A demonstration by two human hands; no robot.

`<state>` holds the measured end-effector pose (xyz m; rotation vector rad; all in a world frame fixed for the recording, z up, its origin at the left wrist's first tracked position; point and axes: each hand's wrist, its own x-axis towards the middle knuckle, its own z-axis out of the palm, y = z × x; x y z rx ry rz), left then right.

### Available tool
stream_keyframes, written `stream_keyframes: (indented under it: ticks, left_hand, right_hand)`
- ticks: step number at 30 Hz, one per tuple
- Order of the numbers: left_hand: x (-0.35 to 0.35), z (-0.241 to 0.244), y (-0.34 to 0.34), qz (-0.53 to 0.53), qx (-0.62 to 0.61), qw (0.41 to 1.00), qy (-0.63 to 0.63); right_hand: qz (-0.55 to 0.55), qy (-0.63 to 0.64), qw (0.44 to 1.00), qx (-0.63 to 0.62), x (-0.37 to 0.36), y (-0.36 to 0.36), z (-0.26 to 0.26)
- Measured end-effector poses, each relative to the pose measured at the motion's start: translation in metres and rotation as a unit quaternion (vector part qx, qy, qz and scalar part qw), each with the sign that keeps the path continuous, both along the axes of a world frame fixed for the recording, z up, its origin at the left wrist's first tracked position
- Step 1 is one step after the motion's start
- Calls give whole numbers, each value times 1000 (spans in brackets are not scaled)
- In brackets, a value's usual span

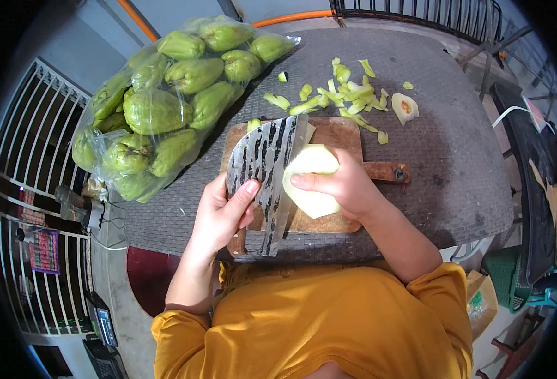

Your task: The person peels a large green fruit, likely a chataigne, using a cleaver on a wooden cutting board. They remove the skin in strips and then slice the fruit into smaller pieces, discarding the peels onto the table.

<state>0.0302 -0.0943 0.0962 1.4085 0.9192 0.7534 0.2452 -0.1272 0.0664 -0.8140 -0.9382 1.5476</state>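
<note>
My left hand (228, 203) is closed on a broad cleaver (264, 175), its blade marked with dark stripes and its wooden handle pointing down towards me. A peeled pale chayote (314, 182) is in my right hand (349, 184), close against the blade's right edge. Both are above a wooden cutting board (325, 222), whose handle extends to the right. Whether the blade cuts into the flesh cannot be told. Green peelings (354, 94) lie scattered behind the board. A cut chayote slice (405, 108) with a brownish centre lies to their right.
A clear plastic bag (164, 99) full of green chayotes stands at the left of the grey woven-textured table (468, 156). Beyond the table's right edge are a black padded surface (510, 113) and a green plastic basket (506, 275). A dark red seat (150, 279) is below the left edge.
</note>
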Motion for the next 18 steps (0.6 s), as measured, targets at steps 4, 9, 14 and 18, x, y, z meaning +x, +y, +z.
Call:
stream_keyframes:
  ticks: [4, 9, 14, 18]
  left_hand:
    - [-1, 5, 1, -12, -36, 999, 13]
    - [-2, 6, 6, -29, -47, 998, 25]
    - [2, 2, 4, 2, -68, 998, 1]
    - [6, -1, 3, 13, -69, 997, -11]
  right_hand:
    - [20, -55, 998, 14, 5, 1, 2]
    - [40, -121, 990, 51, 12, 6, 2]
    - [-2, -73, 997, 35, 2, 4, -3]
    - [-31, -29, 999, 24, -5, 3, -10]
